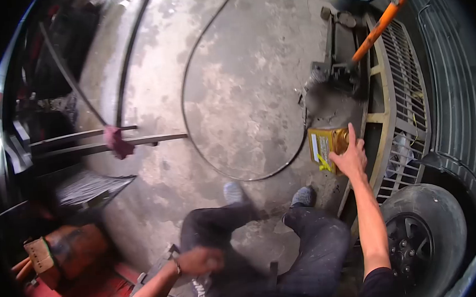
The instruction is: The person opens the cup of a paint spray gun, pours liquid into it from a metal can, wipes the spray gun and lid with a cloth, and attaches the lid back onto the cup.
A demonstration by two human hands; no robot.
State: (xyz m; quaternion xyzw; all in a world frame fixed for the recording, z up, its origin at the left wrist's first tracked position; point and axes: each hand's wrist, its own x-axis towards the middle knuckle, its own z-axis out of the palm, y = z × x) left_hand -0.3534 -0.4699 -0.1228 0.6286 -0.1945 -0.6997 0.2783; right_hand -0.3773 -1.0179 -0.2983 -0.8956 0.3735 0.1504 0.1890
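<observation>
My right hand (351, 158) reaches out at the right, its index finger stretched forward and the fingers apart. It is at the right side of a gold-coloured can (323, 147) with a round cap and a yellow mark, standing on the concrete floor. Whether the thumb touches the can is hard to tell. Over my left thigh is my left hand (203, 260), blurred by motion, with a bracelet at the wrist. Its fingers are smeared, and nothing can be made out in them.
A black hose (183, 97) curves over the floor (245, 93). Beyond the can stands a floor jack (335, 75) with an orange handle (379, 31). Metal grilles (404, 76) and a wheel (421, 240) line the right; a metal frame with a pink rag (118, 142) is left.
</observation>
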